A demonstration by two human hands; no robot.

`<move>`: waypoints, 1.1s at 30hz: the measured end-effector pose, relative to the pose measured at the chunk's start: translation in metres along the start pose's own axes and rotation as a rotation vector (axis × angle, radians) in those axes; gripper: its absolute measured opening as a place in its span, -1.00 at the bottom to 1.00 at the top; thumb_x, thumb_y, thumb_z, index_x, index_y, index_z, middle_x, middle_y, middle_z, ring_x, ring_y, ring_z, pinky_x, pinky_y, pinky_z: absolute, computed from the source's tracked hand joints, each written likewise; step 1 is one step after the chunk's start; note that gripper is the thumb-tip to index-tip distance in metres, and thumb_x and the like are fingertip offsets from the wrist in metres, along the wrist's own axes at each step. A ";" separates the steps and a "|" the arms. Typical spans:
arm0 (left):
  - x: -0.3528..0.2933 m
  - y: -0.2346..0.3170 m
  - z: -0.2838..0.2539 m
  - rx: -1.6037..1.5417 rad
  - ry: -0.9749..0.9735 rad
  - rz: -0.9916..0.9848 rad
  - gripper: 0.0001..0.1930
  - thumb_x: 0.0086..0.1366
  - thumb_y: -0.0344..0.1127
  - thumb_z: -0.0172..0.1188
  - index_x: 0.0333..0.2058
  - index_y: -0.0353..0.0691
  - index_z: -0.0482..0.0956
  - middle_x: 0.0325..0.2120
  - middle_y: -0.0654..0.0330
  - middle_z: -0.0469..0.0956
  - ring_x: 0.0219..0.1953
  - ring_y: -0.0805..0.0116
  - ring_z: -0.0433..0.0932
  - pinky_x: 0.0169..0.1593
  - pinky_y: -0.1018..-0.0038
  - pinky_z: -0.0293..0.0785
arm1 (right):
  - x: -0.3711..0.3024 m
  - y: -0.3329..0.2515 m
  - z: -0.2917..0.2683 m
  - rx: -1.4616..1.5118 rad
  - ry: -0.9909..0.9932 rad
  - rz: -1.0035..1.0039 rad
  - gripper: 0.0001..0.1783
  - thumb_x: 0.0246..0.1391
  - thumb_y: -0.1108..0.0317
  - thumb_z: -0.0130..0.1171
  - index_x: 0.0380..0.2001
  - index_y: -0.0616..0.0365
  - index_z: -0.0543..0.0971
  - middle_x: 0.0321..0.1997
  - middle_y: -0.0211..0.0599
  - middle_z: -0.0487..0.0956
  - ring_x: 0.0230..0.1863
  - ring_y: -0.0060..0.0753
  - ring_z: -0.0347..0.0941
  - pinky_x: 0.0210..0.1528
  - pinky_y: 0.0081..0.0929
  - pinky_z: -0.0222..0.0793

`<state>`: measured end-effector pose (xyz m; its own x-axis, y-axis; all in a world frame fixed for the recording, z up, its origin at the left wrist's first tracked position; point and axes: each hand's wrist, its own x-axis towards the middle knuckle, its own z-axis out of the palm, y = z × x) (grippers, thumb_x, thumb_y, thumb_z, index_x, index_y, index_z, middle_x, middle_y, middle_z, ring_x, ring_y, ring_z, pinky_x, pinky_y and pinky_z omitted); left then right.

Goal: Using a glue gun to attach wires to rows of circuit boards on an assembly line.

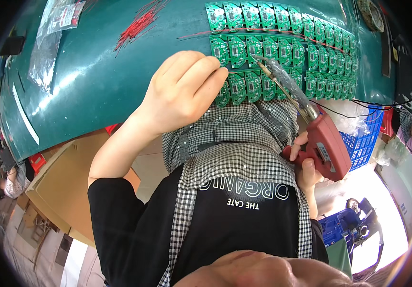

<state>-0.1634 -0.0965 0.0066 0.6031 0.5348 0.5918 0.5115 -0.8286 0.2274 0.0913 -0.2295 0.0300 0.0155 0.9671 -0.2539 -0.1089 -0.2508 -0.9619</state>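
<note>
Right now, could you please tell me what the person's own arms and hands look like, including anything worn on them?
Both hands are bare: no gloves, rings or watch show on the left hand or the right hand. The left forearm is uncovered up to a black sleeve that ends near the elbow. The right arm is mostly hidden behind the black-and-white checked garment, so its sleeve cannot be told.

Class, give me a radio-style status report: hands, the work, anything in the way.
Left hand resting on green circuit boards, grip closed. Right hand gripping red soldering gun, tip on a board. Red wires lie apart on the mat.
</note>
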 end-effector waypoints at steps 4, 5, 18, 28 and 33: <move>0.000 0.002 0.000 0.000 -0.033 0.026 -0.71 -0.30 -0.50 0.17 -0.44 -0.35 0.54 -0.51 0.17 0.40 -0.50 0.32 0.43 -0.48 0.48 0.39 | -0.001 0.000 -0.003 0.005 -0.028 0.015 -0.33 -0.09 -0.06 0.15 -0.11 0.31 0.33 -0.22 -0.26 0.40 -0.50 -0.57 0.26 -0.40 -0.59 0.19; 0.000 0.002 0.000 0.000 -0.034 0.027 -0.71 -0.30 -0.50 0.17 -0.44 -0.35 0.54 -0.51 0.17 0.40 -0.50 0.32 0.43 -0.48 0.48 0.39 | -0.001 0.001 -0.003 0.007 -0.028 0.012 -0.32 -0.10 -0.07 0.16 -0.11 0.31 0.33 -0.22 -0.26 0.40 -0.50 -0.57 0.26 -0.40 -0.59 0.19; -0.004 -0.008 0.006 -0.013 -0.016 0.013 -0.79 -0.21 -0.47 0.14 -0.47 -0.33 0.51 -0.51 0.21 0.40 -0.48 0.35 0.42 -0.42 0.49 0.41 | 0.001 0.001 -0.003 0.008 -0.078 0.059 -0.32 -0.09 -0.07 0.15 -0.10 0.30 0.32 -0.21 -0.26 0.41 -0.46 -0.58 0.27 -0.39 -0.62 0.19; 0.032 0.040 -0.020 -1.148 -0.156 -0.919 -0.91 -0.05 -0.57 0.19 -0.49 -0.31 0.55 -0.55 0.32 0.46 -0.54 0.66 0.36 -0.52 0.69 0.24 | 0.033 -0.023 0.015 0.067 -0.042 -0.004 -0.48 -0.20 0.53 0.24 -0.11 0.38 0.30 -0.20 -0.15 0.42 -0.42 -0.51 0.41 -0.45 -0.67 0.36; 0.033 0.061 -0.002 -1.505 -0.216 -1.179 -0.91 0.03 -0.48 0.19 -0.45 -0.35 0.54 -0.58 0.35 0.49 -0.58 0.76 0.34 -0.53 0.78 0.23 | 0.052 -0.034 0.043 0.071 0.007 -0.087 -0.47 -0.18 0.69 0.14 -0.06 0.32 0.26 -0.13 -0.22 0.38 -0.33 -0.53 0.45 -0.38 -0.67 0.41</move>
<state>-0.1140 -0.1294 0.0419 0.5135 0.7582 -0.4017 -0.1431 0.5373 0.8312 0.0535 -0.1692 0.0536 0.0345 0.9848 -0.1702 -0.1770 -0.1616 -0.9709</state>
